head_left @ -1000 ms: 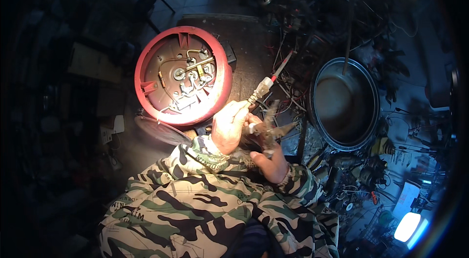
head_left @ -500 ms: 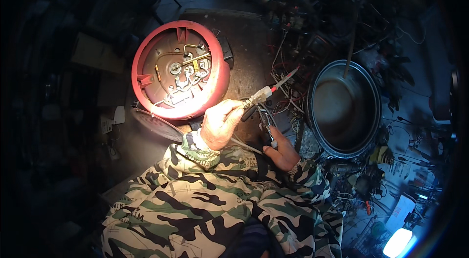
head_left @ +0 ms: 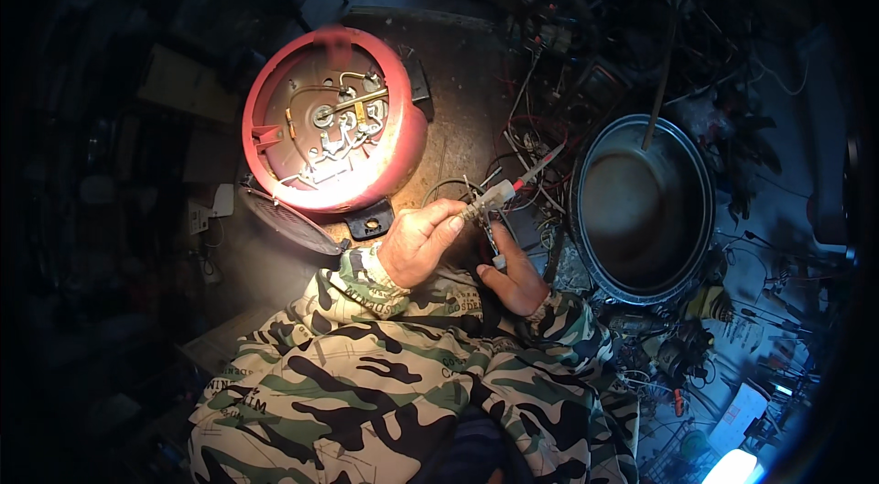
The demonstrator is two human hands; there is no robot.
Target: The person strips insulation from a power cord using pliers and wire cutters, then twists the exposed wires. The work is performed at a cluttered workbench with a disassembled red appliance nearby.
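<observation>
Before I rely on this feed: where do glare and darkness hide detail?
In the head view, glare bleaches the lower inside of the red housing, the lamp at lower right burns white, and the far left sinks nearly black.

Round housing (head_left: pixel 414 150) on worktop (head_left: pixel 449 99), fittings (head_left: pixel 371 118) inside it, pot (head_left: pixel 636 205) well to its right, cables (head_left: pixel 548 200) between them, slim tool (head_left: pixel 494 196) in left hand (head_left: pixel 417 241) before housing, right hand (head_left: pixel 517 281) just rightward.

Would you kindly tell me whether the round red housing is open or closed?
Open: no cover hides the fittings inside the red housing.
</observation>
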